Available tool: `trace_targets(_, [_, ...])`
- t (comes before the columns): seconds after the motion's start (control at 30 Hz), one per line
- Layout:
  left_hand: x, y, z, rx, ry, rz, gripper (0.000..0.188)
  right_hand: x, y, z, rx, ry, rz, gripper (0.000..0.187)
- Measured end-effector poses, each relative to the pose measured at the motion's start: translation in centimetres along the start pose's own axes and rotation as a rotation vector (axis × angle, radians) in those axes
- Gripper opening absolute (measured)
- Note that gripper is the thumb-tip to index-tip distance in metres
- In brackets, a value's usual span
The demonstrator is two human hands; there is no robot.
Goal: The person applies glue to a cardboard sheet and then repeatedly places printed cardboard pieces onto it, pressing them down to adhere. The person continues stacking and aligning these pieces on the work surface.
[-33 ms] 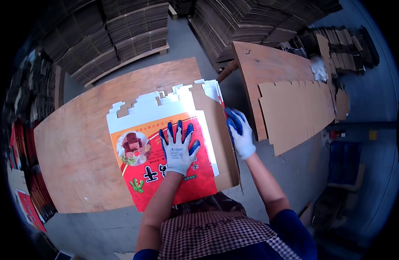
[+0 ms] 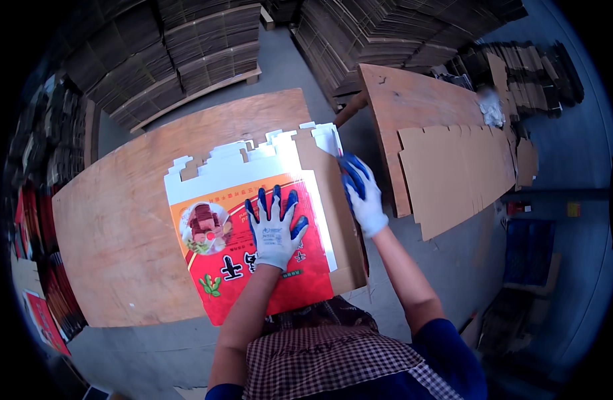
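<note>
A printed cardboard box blank [image 2: 240,293], red and orange with a picture of food, lies folded flat with white notched flaps at its far end. My left hand [image 2: 274,230], in a white glove with blue coating, rests on its printed face, fingers spread. Along the right side runs a bare brown cardboard panel [image 2: 330,200]. My right hand [image 2: 364,197], gloved alike, is against the far part of that panel's right edge, its fingers stretched forward. Whether its fingertips reach beneath the edge is hidden.
The blank lies on a wooden table [image 2: 120,227] and overhangs its right and near edges. A second wooden table [image 2: 413,100] stands to the right, with brown cardboard sheets [image 2: 453,173] on it. Stacks of flat cardboard [image 2: 206,47] stand on a pallet behind.
My right hand has moved a little away from me and left along the panel's edge. The raised flap at that edge sits closer in. My left hand has stayed put.
</note>
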State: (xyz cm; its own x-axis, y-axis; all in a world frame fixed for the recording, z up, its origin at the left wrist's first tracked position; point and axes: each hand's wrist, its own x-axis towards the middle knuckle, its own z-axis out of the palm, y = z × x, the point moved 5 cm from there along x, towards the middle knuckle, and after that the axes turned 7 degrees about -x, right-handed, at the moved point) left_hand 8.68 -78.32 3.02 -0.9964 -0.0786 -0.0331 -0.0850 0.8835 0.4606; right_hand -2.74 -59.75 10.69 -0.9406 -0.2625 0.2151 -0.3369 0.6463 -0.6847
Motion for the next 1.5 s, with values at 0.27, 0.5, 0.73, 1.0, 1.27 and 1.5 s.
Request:
trace_targets(0.27, [0.0,-0.2,0.1,-0.033,0.000,-0.010,0.064,5.2,1.4,7.4,-0.570,-0.340,-0.361,0.037])
trace_targets(0.5, [0.1,-0.1,-0.3,-0.051,-0.009,-0.018,0.063,5.1,1.8,7.9,-0.598,-0.323,-0.414,0.025])
trace_targets(0.73, [0.3,-0.1,-0.3,-0.043,-0.002,-0.014,0.063,4.9,1.7,8.1,-0.649,-0.317,-0.382,0.034])
trace_targets(1.0, [0.3,-0.3,0.2,-0.022,-0.005,-0.028,0.062,1.5,0.5,10.0,-0.877,-0.031,-0.204,0.042])
trace_targets(1.27, [0.4,0.3,-0.6,-0.018,-0.040,-0.014,0.067,-11.8,-2.1,6.5,-0.779,-0.093,-0.142,0.049])
trace_targets(1.5, [0.6,0.6,-0.8,-0.007,0.027,-0.002,0.067,-21.4,5.8,-1.6,-0.385,-0.114,0.125,0.071])
